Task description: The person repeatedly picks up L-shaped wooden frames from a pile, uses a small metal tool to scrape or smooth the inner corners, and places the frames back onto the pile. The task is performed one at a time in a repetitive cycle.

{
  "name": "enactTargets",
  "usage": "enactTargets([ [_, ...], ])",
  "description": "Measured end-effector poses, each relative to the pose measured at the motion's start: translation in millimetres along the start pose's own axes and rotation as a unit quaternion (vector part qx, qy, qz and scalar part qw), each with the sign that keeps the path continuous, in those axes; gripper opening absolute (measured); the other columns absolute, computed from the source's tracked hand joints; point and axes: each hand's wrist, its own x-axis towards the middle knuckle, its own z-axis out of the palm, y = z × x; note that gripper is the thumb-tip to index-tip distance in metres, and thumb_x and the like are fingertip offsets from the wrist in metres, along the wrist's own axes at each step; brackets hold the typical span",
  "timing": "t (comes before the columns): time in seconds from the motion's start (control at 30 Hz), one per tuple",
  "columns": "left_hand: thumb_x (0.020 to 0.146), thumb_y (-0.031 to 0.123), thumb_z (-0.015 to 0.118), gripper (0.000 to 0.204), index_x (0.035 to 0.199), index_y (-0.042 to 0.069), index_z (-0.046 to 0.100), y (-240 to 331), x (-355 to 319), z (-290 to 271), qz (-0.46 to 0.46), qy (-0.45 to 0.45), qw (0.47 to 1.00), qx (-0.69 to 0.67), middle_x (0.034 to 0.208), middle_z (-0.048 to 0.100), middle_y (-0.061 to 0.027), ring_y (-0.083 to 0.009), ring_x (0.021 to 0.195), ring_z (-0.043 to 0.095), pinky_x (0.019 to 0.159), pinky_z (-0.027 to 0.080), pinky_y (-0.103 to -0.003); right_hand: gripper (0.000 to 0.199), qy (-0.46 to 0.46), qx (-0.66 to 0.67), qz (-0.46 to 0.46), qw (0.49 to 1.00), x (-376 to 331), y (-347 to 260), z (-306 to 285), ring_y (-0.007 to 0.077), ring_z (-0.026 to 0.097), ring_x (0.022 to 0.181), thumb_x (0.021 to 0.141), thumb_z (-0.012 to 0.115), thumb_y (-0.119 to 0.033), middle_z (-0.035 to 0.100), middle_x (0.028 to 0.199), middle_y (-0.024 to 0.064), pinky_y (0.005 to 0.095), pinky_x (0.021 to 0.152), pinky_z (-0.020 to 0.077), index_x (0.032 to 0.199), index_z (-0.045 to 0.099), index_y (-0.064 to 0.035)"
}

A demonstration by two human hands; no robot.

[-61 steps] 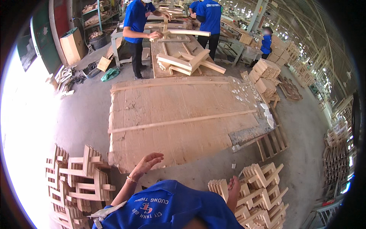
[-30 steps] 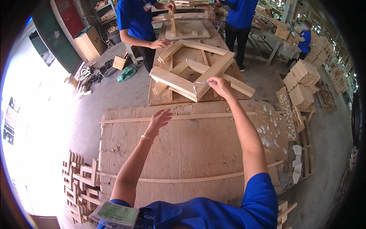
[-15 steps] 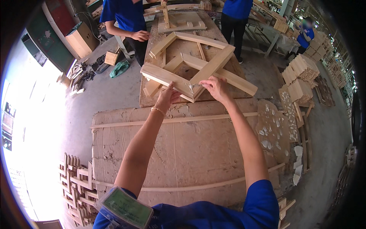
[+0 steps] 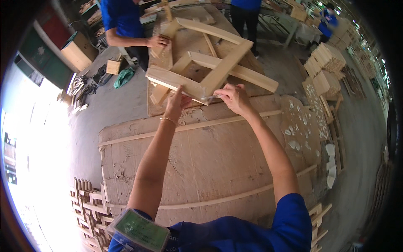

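A light wooden frame of crossed, angled bars (image 4: 222, 65) rests on the far worktable. My left hand (image 4: 178, 104) is closed around the lower edge of its near-left bar (image 4: 176, 80), close to the near corner. In my right hand (image 4: 234, 99), fingers pinch a small thin tool (image 4: 213, 97), mostly hidden by them. The tool's tip touches the near corner of the frame, where a whitish paste-like smear (image 4: 205, 97) shows.
The brown-topped near table (image 4: 218, 155) carries long wooden strips and a board with white blotches (image 4: 296, 130). A co-worker's hand (image 4: 158, 41) is at the far table's left side; another person stands beyond. Stacked wood (image 4: 325, 63) is right, wooden frames (image 4: 90, 210) lower left.
My right hand has shifted slightly, and the tool tip now lies lower on the corner. The white paste looks more spread there. The whole view has tilted a little.
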Motion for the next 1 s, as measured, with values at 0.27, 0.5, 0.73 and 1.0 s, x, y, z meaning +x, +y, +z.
enactTargets([
  [0.27,0.086,0.041,0.060,0.030,0.097,0.013,0.057,0.6,25.4,-33.0,-0.119,-0.113,0.983,-0.077,0.088,0.064,-0.0013,-0.0209,0.082,0.063,0.076,0.050,-0.042,0.017,-0.080,0.171,0.227,0.956,-143.8,-13.6,-37.8,0.0192,0.062,0.070,0.086,0.059,-0.020,0.064,0.076,0.0082,0.0337,0.062,0.0468,0.099,0.063,-0.0100],
  [0.5,0.087,0.040,0.059,0.033,0.105,0.012,0.055,9.1,7.7,-14.0,-0.091,-0.113,0.989,-0.023,0.100,0.061,-0.0033,-0.0170,0.089,0.061,0.071,0.053,-0.035,0.018,0.217,0.042,0.506,0.834,-294.7,41.9,-117.4,0.0107,0.056,0.061,0.089,0.055,-0.017,0.062,0.076,0.0022,0.0239,0.054,0.0458,0.102,0.065,-0.0089],
  [0.73,0.088,0.036,0.059,0.036,0.112,0.010,0.054,12.3,8.9,-18.0,-0.078,-0.078,0.993,-0.046,0.106,0.057,-0.0050,-0.0175,0.097,0.058,0.077,0.053,-0.034,0.011,0.106,-0.274,0.343,0.892,-317.9,93.7,-149.7,0.0264,0.055,0.086,0.082,0.060,-0.013,0.055,0.086,0.0098,0.0359,0.074,0.0462,0.088,0.070,-0.0106],
  [1.0,0.088,0.036,0.058,0.032,0.108,0.010,0.057,4.2,17.2,-11.6,-0.082,-0.108,0.989,-0.061,0.106,0.058,-0.0044,-0.0170,0.098,0.057,0.080,0.053,-0.035,0.012,0.067,-0.400,0.328,0.853,-338.6,90.1,-170.8,0.0252,0.054,0.085,0.078,0.060,-0.011,0.053,0.082,0.0084,0.0365,0.071,0.0469,0.087,0.068,-0.0123],
])
